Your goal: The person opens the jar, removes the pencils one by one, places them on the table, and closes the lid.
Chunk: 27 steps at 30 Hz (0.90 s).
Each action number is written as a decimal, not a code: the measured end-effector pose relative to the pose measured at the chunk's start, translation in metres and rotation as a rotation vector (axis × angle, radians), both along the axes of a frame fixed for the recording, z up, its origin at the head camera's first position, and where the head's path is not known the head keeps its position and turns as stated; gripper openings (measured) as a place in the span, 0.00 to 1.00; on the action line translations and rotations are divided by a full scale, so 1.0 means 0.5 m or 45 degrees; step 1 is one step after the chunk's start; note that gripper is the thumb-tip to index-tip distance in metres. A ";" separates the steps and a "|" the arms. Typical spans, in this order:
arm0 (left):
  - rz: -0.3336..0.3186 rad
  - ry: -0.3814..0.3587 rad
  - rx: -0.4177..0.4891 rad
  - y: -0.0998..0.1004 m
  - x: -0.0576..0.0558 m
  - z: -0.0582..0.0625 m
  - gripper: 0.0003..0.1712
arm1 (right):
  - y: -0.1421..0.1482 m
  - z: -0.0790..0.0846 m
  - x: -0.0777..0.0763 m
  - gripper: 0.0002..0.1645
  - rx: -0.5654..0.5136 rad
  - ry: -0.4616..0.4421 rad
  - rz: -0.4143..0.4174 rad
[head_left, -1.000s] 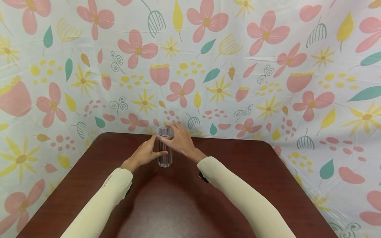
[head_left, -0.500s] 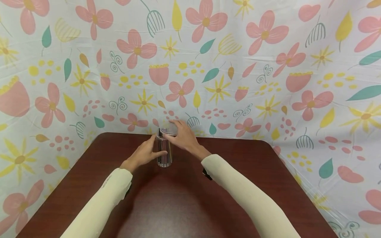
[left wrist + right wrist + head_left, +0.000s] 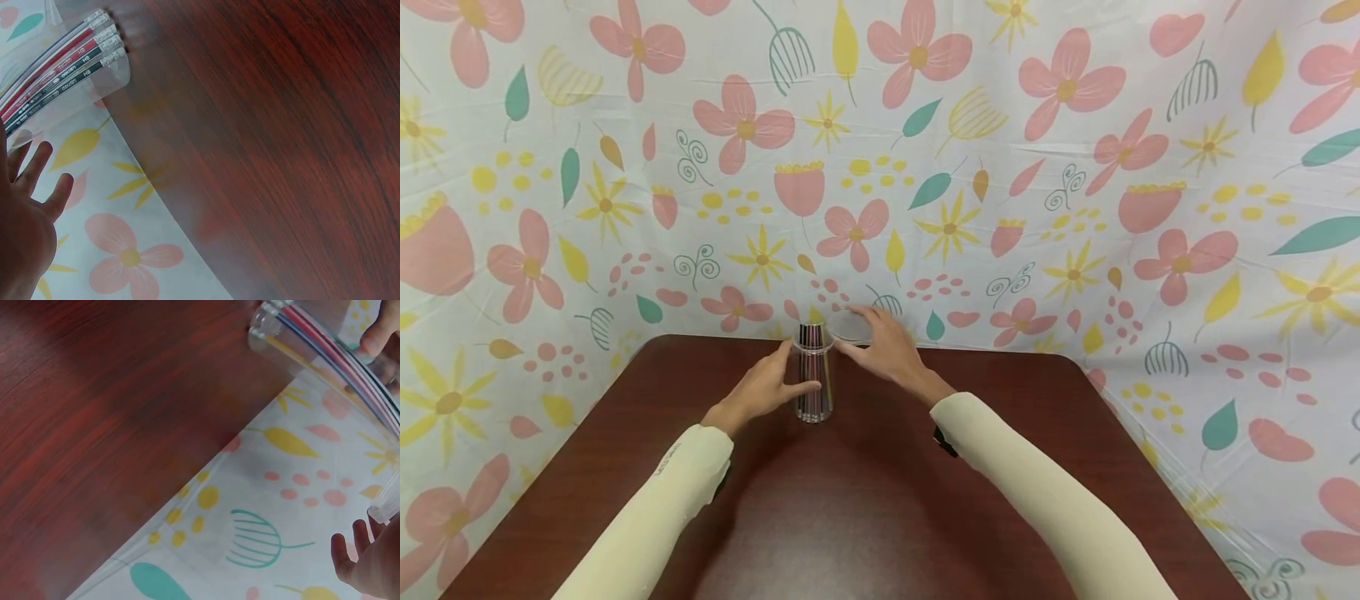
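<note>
Pencils (image 3: pixel 812 335) stand upright in a clear container (image 3: pixel 75 103), their upper ends showing at its top, near the far edge of your reddish-brown table (image 3: pixel 850 517). You have your left hand (image 3: pixel 762 385) partly closed around the container's side, its fingers spread and curving against the plastic. Your right hand (image 3: pixel 883 346) is half closed on a clear round lid (image 3: pixel 852 327), holding it by its edge between thumb and fingers. You have the lid tilted and off the container, just to the right of the pencil tops; whether its edge brushes the container, you cannot tell. From your wrists you see red, dark and blue pencils and a yellow one, some printed HB, lying close together along the wall. Pale sleeves (image 3: pixel 1037 508) cover both your forearms, with a dark piece (image 3: pixel 945 442) below the right cuff. Behind the table you face a white cloth (image 3: pixel 880 133) patterned with pink flowers, yellow shapes and green leaves.
</note>
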<state>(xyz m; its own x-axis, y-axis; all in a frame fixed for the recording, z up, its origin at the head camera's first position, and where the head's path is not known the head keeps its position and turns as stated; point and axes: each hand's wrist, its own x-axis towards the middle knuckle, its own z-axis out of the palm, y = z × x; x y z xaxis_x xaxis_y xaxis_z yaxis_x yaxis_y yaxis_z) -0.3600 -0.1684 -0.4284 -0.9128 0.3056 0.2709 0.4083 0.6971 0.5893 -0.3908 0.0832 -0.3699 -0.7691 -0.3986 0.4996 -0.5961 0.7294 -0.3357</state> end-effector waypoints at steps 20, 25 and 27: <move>0.010 -0.001 0.011 -0.003 -0.001 -0.008 0.63 | 0.035 -0.105 0.004 0.48 0.133 -0.181 -0.102; 0.027 -0.023 -0.003 -0.003 0.000 -0.007 0.64 | 0.038 -0.145 0.011 0.49 0.174 -0.283 -0.101; 0.028 -0.027 0.000 -0.003 0.001 -0.006 0.64 | 0.039 -0.158 0.013 0.49 0.176 -0.311 -0.086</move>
<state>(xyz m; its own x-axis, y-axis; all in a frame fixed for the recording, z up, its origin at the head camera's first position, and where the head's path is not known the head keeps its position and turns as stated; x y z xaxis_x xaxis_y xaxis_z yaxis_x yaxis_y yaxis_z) -0.3596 -0.1701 -0.4312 -0.9249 0.2854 0.2514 0.3803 0.7060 0.5974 -0.3842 0.1026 -0.4491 -0.8871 -0.3938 0.2407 -0.4583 0.8136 -0.3579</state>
